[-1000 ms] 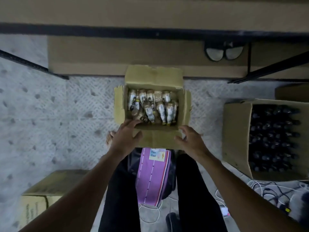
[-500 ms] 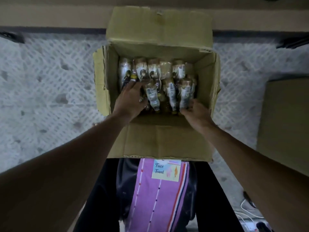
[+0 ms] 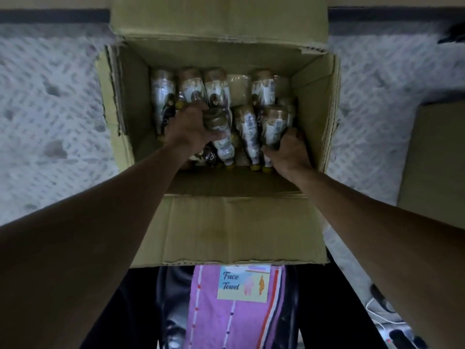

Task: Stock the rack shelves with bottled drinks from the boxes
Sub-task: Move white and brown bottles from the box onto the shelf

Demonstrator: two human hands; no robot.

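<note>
Bottles (image 3: 261, 89) blurred in box (image 3: 314, 109); left grip (image 3: 187, 129) clutches one, right grip (image 3: 289, 152) another.

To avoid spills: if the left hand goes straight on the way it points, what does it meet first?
Probably the back-row bottles ahead of the left hand, before the far wall of the box; depth is unclear.
</note>
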